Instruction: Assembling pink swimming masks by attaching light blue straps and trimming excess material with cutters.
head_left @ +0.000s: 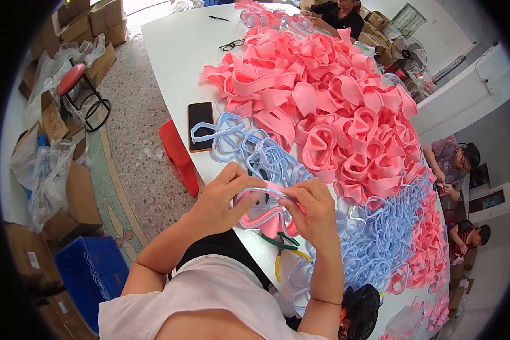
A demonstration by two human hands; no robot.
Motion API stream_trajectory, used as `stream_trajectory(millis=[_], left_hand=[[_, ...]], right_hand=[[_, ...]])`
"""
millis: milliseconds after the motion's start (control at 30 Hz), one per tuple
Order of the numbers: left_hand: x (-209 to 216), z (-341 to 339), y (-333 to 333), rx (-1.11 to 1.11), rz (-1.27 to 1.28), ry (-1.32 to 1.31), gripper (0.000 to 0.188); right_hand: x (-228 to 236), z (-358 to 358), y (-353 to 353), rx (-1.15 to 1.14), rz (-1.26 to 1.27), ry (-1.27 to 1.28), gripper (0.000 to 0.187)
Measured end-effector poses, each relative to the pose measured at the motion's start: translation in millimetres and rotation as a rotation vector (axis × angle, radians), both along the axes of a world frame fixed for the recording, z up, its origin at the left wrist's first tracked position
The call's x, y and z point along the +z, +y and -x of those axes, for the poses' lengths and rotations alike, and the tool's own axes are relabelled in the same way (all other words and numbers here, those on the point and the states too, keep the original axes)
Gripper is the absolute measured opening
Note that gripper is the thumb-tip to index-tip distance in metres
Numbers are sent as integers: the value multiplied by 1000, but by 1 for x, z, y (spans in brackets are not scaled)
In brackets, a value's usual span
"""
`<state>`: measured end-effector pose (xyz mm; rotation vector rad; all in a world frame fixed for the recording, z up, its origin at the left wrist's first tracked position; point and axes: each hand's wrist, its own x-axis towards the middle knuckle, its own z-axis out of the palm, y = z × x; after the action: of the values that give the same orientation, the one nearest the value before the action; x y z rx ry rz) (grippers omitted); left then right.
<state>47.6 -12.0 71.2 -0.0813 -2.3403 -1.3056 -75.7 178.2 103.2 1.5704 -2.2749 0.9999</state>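
Clock directions are taken from the hands. A white table [175, 62] fills the middle of the scene, carrying a heap of pink foam loops [323, 102] toward 1 o'clock. A tangle of pale-blue loops [374, 243] spreads between 3 and 4 o'clock. A blue crate [90, 266] stands on the floor at 8, and a red plastic stool [178, 158] beside the table edge at 10. At the centre of the dial, over the table's near edge, is the pink piece with a blue band [272, 221]; the left hand [224, 192] pinches its left end, the right hand [317, 212] grips its right between thumb and fingers. A phone [200, 119] lies between 10 and 11, eyeglasses [228, 46] and a pen [219, 18] toward 11:30
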Motion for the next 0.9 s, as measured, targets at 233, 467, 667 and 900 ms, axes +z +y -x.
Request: stream_trajectory(millis=[233, 467, 667, 900], left_hand=[[-19, 12, -3, -146, 368, 319, 85], [-25, 21, -7, -81, 336, 511, 96], [-31, 23, -1, -28, 247, 519, 97], [-45, 30, 1, 4, 220, 487, 95]], right_hand=[[3, 4, 5, 49, 53, -90, 25], [9, 4, 21, 40, 132, -365, 28], [-6, 0, 43, -127, 139, -641, 29], [-17, 5, 51, -157, 182, -757, 30]])
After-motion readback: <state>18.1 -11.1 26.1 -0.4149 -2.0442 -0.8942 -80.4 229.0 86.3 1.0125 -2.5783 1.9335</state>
